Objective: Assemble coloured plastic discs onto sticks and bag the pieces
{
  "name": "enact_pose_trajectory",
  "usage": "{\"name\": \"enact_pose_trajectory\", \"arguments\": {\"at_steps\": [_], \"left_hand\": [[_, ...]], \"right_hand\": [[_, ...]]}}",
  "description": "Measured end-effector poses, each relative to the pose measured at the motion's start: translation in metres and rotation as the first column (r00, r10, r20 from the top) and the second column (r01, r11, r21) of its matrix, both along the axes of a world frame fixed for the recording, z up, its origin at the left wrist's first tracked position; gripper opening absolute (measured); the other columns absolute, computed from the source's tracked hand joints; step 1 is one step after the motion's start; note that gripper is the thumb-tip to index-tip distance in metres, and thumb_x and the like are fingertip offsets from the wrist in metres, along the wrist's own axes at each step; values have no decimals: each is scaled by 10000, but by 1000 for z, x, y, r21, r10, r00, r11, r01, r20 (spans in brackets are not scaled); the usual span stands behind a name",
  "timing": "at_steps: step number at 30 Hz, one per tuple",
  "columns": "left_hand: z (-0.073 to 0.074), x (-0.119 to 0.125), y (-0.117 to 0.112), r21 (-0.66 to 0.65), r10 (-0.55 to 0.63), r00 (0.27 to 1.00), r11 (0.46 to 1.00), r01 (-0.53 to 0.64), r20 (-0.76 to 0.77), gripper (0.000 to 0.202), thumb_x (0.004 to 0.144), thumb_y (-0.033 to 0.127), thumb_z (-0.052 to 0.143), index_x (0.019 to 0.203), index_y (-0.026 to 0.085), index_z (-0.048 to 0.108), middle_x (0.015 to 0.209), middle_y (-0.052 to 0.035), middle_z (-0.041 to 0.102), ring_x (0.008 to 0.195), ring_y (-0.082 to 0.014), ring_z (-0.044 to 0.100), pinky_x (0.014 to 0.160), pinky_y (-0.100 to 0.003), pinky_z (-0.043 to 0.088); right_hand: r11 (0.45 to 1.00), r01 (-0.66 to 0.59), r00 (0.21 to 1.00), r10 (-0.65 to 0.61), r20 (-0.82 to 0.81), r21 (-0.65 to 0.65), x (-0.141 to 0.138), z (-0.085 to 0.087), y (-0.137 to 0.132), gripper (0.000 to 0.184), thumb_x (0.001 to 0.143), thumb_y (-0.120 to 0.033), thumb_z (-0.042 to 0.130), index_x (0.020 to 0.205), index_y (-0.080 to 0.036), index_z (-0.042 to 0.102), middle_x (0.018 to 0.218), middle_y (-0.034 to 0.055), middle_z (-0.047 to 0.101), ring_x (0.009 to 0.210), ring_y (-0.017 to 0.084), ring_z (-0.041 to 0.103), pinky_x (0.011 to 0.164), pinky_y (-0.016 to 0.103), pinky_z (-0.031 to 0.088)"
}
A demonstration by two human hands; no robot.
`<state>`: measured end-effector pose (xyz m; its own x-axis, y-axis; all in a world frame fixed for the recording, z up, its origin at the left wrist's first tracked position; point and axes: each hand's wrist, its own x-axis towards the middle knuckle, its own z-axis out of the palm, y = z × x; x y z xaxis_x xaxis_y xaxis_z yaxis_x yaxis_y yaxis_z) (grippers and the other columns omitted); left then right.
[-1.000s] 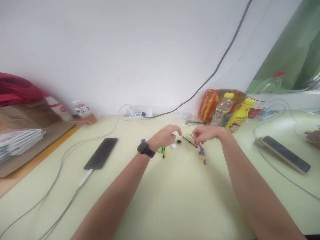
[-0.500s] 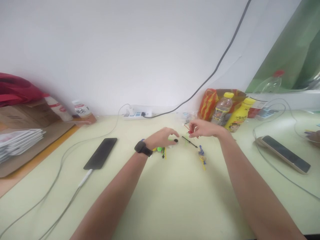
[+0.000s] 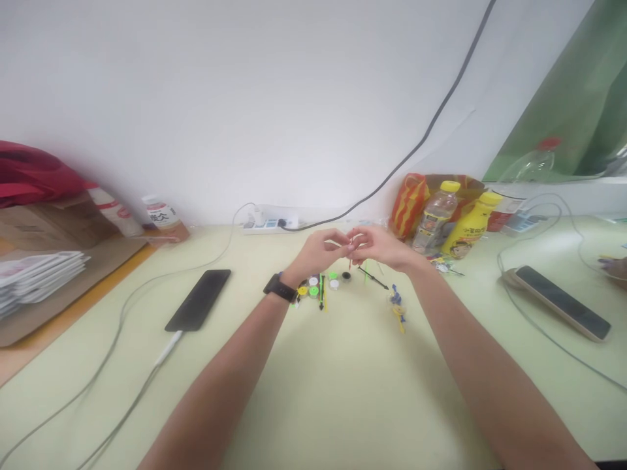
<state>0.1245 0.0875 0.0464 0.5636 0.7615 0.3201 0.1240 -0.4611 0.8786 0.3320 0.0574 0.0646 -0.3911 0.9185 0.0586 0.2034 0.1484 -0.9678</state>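
My left hand and my right hand meet above the middle of the table. Their fingertips pinch a thin red plastic piece between them; most of it is hidden by the fingers. Below lie small round parts, among them a black disc, a white disc, a green disc and a yellow disc. A black rod lies under my right hand, and an upright-looking black-and-green rod is by my left wrist. Nearer me is a blue-and-yellow plastic assembly.
A black phone on a cable lies left, another phone right. A power strip sits against the wall. Behind my right hand stand a clear bottle, a yellow bottle and a striped bag. More small parts lie beside them.
My right hand has moved left with the red piece, and my left hand has risen slightly, closing its fingers to meet it. The discs beneath are now uncovered.
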Motion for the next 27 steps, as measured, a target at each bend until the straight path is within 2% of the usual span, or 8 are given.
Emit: {"name": "enact_pose_trajectory", "arguments": {"at_steps": [5,13,16,18,20,22,24,27], "left_hand": [[-2,-2,4,31,-30,997,999,27,76,343,882,464,780,965,136,725,959,-93,766,859,-205,748,838,-358,608],[-4,-2,3,39,-50,998,998,48,39,280,890,388,771,995,133,718,972,-108,771,884,-207,752,848,-341,596],[-5,-1,2,38,-56,998,998,55,27,242,882,355,767,957,133,705,934,-90,759,845,-179,733,804,-305,580],[-5,0,0,35,-80,996,996,79,26,221,873,337,764,923,136,689,907,-72,744,810,-157,713,761,-278,563],[-6,1,-2,23,-99,995,995,98,11,206,860,321,764,893,141,669,889,-58,732,800,-152,704,726,-261,546],[-6,0,-5,13,-108,993,994,108,-47,207,844,316,768,849,146,651,840,-47,723,776,-157,700,681,-250,526],[-6,0,-7,27,-129,980,991,134,-151,211,828,317,772,801,146,651,781,-38,714,726,-156,684,642,-247,500],[-8,0,-9,91,-181,934,972,218,-308,164,785,286,790,864,152,738,786,-29,728,709,-155,662,653,-255,484]], "right_hand": [[995,-35,995,26,-95,-91,1,2,-3,260,824,-247,733,1069,-210,652,928,70,775,913,239,754,903,408,584],[992,30,987,-48,-151,-119,-4,-7,2,259,729,-186,683,981,-207,627,775,9,701,714,149,644,741,302,533],[991,52,990,-67,-122,-122,-10,-8,0,155,748,-211,648,881,-212,568,693,-32,604,582,99,502,583,234,414],[989,71,995,-79,-62,-130,-13,-9,-1,88,788,-229,594,843,-217,526,629,-61,499,514,86,361,503,223,284],[984,126,991,-120,54,-127,-15,-11,-1,35,833,-242,539,854,-221,521,619,-64,453,513,99,322,490,232,236],[973,222,951,-201,235,-65,-14,-13,1,70,869,-248,512,918,-219,552,689,-38,525,580,117,421,524,229,301],[959,283,858,-268,439,31,-12,-18,4,127,894,-240,519,1002,-215,582,835,-2,630,709,135,534,600,225,385],[963,261,744,-248,621,71,-6,-27,9,177,883,-201,580,1057,-194,614,958,37,704,781,151,603,645,228,419]]}}
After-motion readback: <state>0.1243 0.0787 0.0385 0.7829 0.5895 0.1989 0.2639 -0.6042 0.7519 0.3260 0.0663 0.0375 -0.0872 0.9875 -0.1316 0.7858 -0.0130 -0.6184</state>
